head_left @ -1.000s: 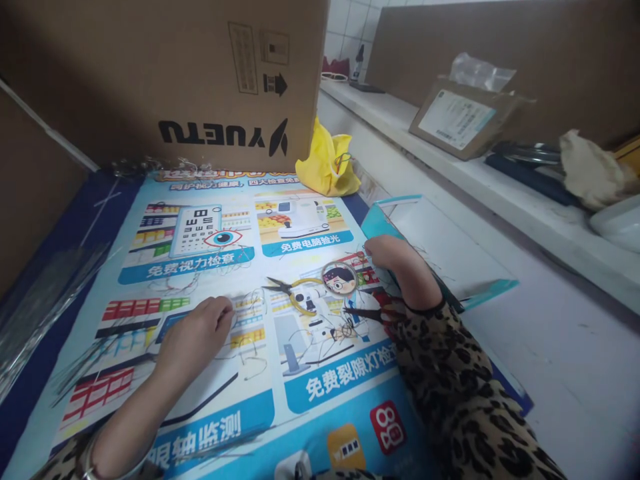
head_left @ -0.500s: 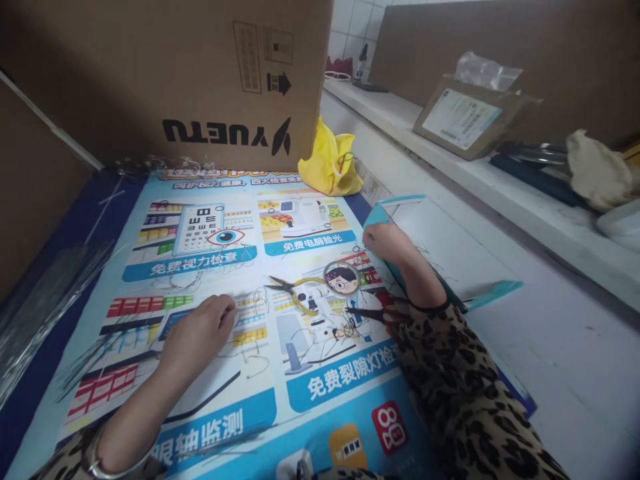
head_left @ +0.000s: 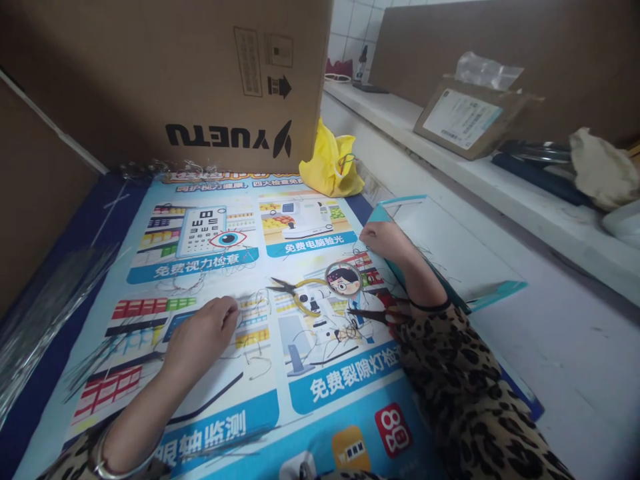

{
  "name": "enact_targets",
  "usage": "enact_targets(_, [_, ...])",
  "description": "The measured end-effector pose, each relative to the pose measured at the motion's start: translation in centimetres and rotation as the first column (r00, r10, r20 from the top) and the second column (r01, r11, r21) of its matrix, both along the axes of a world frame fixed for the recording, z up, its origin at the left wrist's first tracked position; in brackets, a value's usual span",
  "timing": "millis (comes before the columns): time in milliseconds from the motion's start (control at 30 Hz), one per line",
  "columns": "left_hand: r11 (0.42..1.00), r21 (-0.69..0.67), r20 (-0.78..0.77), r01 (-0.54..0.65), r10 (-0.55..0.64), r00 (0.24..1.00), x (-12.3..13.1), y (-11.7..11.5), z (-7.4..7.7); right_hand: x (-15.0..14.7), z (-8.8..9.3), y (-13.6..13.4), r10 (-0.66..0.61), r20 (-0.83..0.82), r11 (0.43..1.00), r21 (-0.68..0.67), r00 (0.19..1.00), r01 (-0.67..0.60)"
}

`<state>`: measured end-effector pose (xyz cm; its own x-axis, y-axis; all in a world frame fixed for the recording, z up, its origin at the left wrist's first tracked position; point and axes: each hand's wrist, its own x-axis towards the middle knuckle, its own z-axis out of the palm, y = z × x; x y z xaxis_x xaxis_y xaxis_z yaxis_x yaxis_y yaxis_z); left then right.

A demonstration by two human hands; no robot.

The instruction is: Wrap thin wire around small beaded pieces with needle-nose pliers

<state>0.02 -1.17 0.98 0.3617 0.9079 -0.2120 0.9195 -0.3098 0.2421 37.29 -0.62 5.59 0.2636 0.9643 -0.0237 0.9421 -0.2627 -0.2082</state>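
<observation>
My left hand [head_left: 207, 331] rests closed on the printed poster [head_left: 273, 267], its fingers curled under; whatever they might hold is hidden. Farther right, my right hand [head_left: 384, 239] is also closed, over the near edge of the teal-edged tray [head_left: 475, 263]; its fingertips are hidden too. Between the hands lie yellow-handled pliers [head_left: 305, 295] with open jaws. Beside my right sleeve, dark scissors [head_left: 370, 315] point left. Thin wires [head_left: 345, 331] lie tangled on the poster near the scissors, with more by my left hand.
A large cardboard box [head_left: 200, 80] stands at the back, with a yellow bag [head_left: 333, 163] at its right corner. Clear plastic and thin strands [head_left: 95, 353] lie at left. On the right, a white ledge [head_left: 395, 107] holds a small labelled box [head_left: 465, 117].
The view has shifted very slightly. My right hand has moved a little to the left; my left hand stays in nearly the same place.
</observation>
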Motion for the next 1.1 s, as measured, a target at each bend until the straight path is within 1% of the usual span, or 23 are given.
enact_targets(167, [1.0,-0.004,-0.032,0.009,-0.009,0.999,0.1,-0.2,0.2,0.1,0.0,-0.1,-0.018,-0.103,1.0,-0.019,0.995,0.016])
enact_targets(300, [1.0,-0.006,-0.042,0.02,-0.021,0.999,0.1,-0.4,0.3,0.0,0.0,-0.2,0.0,-0.183,1.0,-0.02,0.983,-0.003])
enact_targets(433, [1.0,0.005,-0.015,0.017,-0.017,1.0,0.0,-0.3,0.4,-0.2,0.5,-0.5,0.031,-0.262,0.999,-0.018,0.965,-0.036])
enact_targets(500, [0.999,0.03,0.028,-0.012,0.011,1.0,-0.1,-0.2,0.4,-0.9,1.0,-0.9,0.055,-0.308,0.998,-0.005,0.95,-0.059])
enact_targets(567, [0.993,0.091,0.138,-0.07,0.057,0.989,-0.1,-0.5,0.6,-2.4,1.7,-1.4,0.089,-0.344,0.996,0.038,0.935,-0.081])
enact_targets(633, [0.979,0.145,0.319,-0.142,0.09,0.943,0.1,-1.0,0.9,-4.9,2.4,-2.2,0.155,-0.346,0.986,0.113,0.925,-0.123])
enact_targets(700, [0.986,0.072,0.504,-0.151,0.094,0.858,0.6,-1.9,1.4,-8.1,2.9,-3.0,0.261,-0.339,0.96,0.188,0.904,-0.206])
enact_targets(733, [0.992,0.015,0.585,-0.128,0.095,0.806,0.8,-2.3,1.6,-9.8,3.0,-3.5,0.321,-0.332,0.941,0.217,0.887,-0.259])
enact_targets(800, [0.994,-0.056,0.691,-0.095,0.107,0.715,1.3,-3.1,2.1,-12.9,2.9,-4.3,0.435,-0.332,0.898,0.229,0.837,-0.376])
enact_targets(867, [0.997,-0.057,0.747,-0.06,0.083,0.66,1.7,-3.7,2.5,-15.4,2.2,-4.9,0.502,-0.339,0.864,0.215,0.795,-0.454])
enact_targets(900, [0.997,-0.062,0.757,-0.04,0.073,0.65,1.8,-3.8,2.5,-16.3,1.8,-5.1,0.516,-0.344,0.857,0.203,0.785,-0.474])
enact_targets(933, [0.997,-0.072,0.756,-0.028,0.072,0.651,1.8,-3.9,2.5,-17.0,1.2,-5.2,0.524,-0.34,0.852,0.21,0.781,-0.48])
enact_targets(1000, [0.995,-0.089,0.767,-0.051,0.101,0.634,1.8,-3.9,2.3,-17.9,0.1,-5.3,0.516,-0.334,0.856,0.239,0.789,-0.459])
enact_targets(1100, [0.99,-0.111,0.78,-0.087,0.141,0.61,1.7,-3.7,1.9,-18.6,-1.2,-5.2,0.54,-0.338,0.839,0.29,0.771,-0.46])
